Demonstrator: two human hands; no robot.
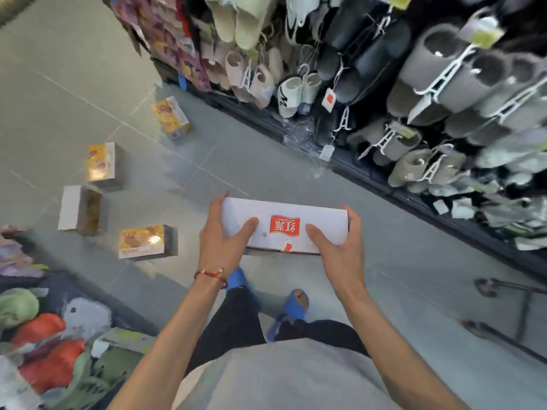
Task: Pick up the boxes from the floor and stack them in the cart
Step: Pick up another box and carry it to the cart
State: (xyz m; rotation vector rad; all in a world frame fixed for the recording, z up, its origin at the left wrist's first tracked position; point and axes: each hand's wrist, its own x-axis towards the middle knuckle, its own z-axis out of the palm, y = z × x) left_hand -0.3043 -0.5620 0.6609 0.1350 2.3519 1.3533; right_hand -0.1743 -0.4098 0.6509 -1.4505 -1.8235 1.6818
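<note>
A long white box (pixel 284 216) with a red logo is held level above the grey floor, in front of my legs. My left hand (pixel 220 232) grips its left end with the thumb on top, and my right hand (pixel 340 247) grips its right end. Several yellow-printed boxes lie on the floor to the left: one near the shelf base (pixel 171 116), one further left (pixel 102 164), one showing its white side (pixel 80 210), and one closest to me (pixel 146 241). Of the cart, only dark wheels and frame bars (pixel 503 306) show at the lower right edge.
A rack of hanging slippers (pixel 414 84) runs along the right side of the aisle. A low bin of plush toys (pixel 44 335) sits at the lower left. My feet in blue sandals (pixel 291 306) stand below the held box.
</note>
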